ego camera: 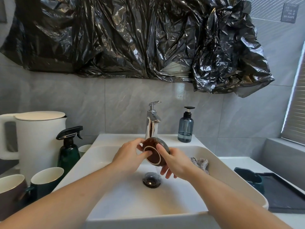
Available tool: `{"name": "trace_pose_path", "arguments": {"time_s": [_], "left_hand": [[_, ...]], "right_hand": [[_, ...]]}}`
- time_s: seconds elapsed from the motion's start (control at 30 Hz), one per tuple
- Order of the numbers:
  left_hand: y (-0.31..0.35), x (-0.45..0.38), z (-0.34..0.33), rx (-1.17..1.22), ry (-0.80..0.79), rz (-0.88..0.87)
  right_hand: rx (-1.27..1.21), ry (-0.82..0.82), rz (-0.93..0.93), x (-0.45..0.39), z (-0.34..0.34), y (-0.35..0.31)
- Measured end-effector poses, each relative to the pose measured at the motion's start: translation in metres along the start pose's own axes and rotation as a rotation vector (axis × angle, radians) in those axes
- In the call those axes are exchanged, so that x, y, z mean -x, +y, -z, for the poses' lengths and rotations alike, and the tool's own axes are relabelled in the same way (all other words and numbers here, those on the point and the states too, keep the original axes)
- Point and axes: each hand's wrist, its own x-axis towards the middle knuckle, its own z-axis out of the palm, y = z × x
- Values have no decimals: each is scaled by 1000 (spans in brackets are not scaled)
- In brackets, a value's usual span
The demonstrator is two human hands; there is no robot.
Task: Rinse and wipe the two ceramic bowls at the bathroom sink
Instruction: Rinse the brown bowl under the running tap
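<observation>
Two bare forearms reach forward over the front rim of the white sink [189, 217]. In the basin, the dark drain plug [151, 180] sits just in front of the hands, and a thin stream of water falls beside it. Above the drain, both hands hold a brown bowl [155, 150] tipped on its side, its pale foot ring turned toward the camera. The left hand [127, 157] grips the bowl's left side, its thumb curled across the foot ring and its fingers wrapped behind the rim. The right hand [175, 162] cups the bowl's right side, thumb pressed against the base, the other fingers held together and curled under it. A crumpled cloth [200, 163] lies against the basin's right wall, just right of the bowl. On the counter right of the sink, a dark green dish [250, 178] rests on a black tray [283, 195]. Left of the sink stand two mugs [44, 179], a green spray bottle [69, 149] and a white kettle [39, 138]. Directly behind the bowl rises the chrome tap [152, 123], with a blue soap pump bottle [185, 128] on the sink's back ledge to its right. Crinkled black plastic sheet [132, 38] hangs on the tiled wall above.
</observation>
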Motion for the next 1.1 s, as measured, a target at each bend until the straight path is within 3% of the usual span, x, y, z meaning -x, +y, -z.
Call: {"name": "trace_pose_path", "arguments": {"time_s": [0.2,0.43,0.7,0.8,0.93,1.1], "left_hand": [[3,1,1,59,3,-15],[0,4,-2,-2,-130,45],[8,7,7,-105,-37,40],[17,9,12,-231,63,-60],[43,2,24,-224,199,-217],[87,-33,50,-322,198,-282]], "right_hand": [[5,33,37,-3,0,5],[139,135,83,-10,-2,13],[242,174,181,-9,0,13],[270,179,195,-8,1,11],[284,190,226,-6,2,13],[325,185,240,-5,3,11]]}}
